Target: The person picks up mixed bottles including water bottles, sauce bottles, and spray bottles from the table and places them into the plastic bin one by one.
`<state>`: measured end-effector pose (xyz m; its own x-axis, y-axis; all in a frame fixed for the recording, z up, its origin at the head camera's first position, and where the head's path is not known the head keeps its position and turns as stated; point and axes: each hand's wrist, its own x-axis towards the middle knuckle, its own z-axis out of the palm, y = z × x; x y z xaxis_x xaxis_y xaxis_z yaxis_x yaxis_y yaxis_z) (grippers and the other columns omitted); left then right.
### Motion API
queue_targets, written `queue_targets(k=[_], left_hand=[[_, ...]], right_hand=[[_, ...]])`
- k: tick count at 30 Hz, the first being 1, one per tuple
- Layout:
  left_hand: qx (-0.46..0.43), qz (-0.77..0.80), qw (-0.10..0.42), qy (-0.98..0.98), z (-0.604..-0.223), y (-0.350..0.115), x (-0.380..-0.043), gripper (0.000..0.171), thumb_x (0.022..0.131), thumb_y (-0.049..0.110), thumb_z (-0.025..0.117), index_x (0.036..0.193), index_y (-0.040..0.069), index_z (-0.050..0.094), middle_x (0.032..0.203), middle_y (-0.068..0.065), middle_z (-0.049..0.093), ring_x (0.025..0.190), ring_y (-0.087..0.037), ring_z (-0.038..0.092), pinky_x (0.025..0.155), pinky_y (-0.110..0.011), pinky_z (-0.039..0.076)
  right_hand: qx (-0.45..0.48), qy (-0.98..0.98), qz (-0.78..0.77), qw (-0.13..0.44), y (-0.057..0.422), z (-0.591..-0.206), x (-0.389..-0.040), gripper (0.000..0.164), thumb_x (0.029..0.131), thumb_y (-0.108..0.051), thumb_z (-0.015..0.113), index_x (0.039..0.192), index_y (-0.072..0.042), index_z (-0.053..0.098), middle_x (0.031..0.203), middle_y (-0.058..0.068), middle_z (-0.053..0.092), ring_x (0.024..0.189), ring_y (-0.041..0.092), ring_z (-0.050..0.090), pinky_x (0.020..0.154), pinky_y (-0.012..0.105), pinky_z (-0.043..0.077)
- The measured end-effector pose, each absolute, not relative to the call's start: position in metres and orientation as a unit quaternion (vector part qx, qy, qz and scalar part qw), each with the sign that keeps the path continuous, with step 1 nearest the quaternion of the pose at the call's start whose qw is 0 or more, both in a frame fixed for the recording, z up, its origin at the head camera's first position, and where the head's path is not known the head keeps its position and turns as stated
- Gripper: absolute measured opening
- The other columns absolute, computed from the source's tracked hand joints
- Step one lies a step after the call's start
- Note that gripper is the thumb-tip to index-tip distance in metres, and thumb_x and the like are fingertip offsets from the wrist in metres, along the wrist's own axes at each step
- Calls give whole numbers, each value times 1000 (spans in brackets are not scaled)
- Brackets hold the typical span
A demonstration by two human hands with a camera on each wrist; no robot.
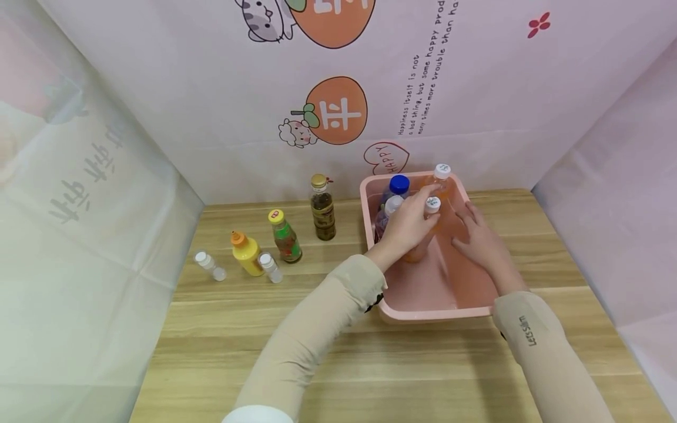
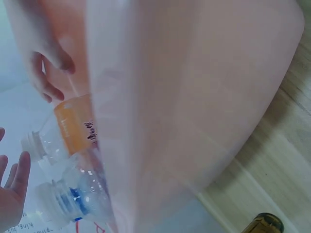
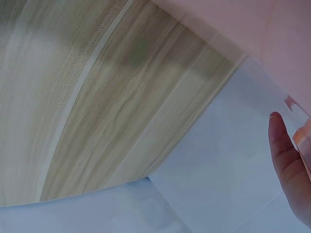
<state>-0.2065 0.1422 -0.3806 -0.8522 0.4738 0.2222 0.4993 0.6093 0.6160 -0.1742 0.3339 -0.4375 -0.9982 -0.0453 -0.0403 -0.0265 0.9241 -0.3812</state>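
A pink plastic bin (image 1: 423, 316) stands on the table with several bottles upright in it. My left hand (image 1: 407, 226) reaches over its left rim, fingers extended above the bottles. The nearest is an orange-labelled bottle (image 1: 432, 205) with a white cap; in the left wrist view, the left fingers (image 2: 19, 179) are spread just off its cap. Beside it are a clear white-capped bottle (image 1: 394, 204) and a blue-capped bottle (image 1: 399, 185). Another orange bottle (image 1: 442, 173) stands in the back right corner. My right hand (image 1: 481, 244) lies along the bin's right wall, its fingers loosely bent inside.
Left of the bin stand a dark bottle with a gold cap (image 1: 323, 208), a yellow-capped green-labelled bottle (image 1: 285, 238), a yellow squeeze bottle (image 1: 247, 255) and two small white-capped shakers (image 1: 271, 269). A printed cloth wall (image 1: 238, 158) rises behind the wooden table (image 1: 338, 364).
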Motion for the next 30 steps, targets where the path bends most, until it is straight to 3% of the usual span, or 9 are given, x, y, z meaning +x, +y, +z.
queue_targets(k=[10, 15, 22, 30], left_hand=[[-308, -398, 41, -863, -363, 133, -206, 52, 91, 16, 64, 139, 11, 45, 130, -2, 62, 114, -12, 61, 88, -14, 49], [-305, -401, 56, -862, -355, 125, -208, 52, 92, 19, 63, 140, 12, 45, 125, -1, 63, 96, -12, 62, 74, -12, 45], [-301, -434, 114, -841, -347, 110, -215, 46, 91, 16, 63, 134, 9, 49, 120, -5, 66, 107, -17, 63, 85, -18, 52], [-266, -428, 124, -855, -338, 89, -230, 47, 92, 18, 61, 136, 11, 48, 123, -5, 65, 104, -17, 62, 83, -20, 51]], right_hand=[[-19, 981, -192, 26, 331, -436, -173, 68, 90, -21, 57, 146, 4, 28, 156, 27, 8, 129, 57, 33, 95, 68, 39], [-27, 981, -191, 19, 333, -438, -173, 67, 89, -22, 57, 145, 3, 29, 156, 26, 9, 125, 58, 37, 92, 68, 40], [-25, 980, -195, 22, 334, -438, -173, 68, 89, -22, 57, 146, 2, 28, 157, 25, 8, 125, 58, 37, 93, 69, 40], [-20, 979, -201, 26, 334, -438, -174, 68, 89, -21, 57, 146, 1, 28, 157, 25, 7, 126, 58, 35, 94, 69, 39]])
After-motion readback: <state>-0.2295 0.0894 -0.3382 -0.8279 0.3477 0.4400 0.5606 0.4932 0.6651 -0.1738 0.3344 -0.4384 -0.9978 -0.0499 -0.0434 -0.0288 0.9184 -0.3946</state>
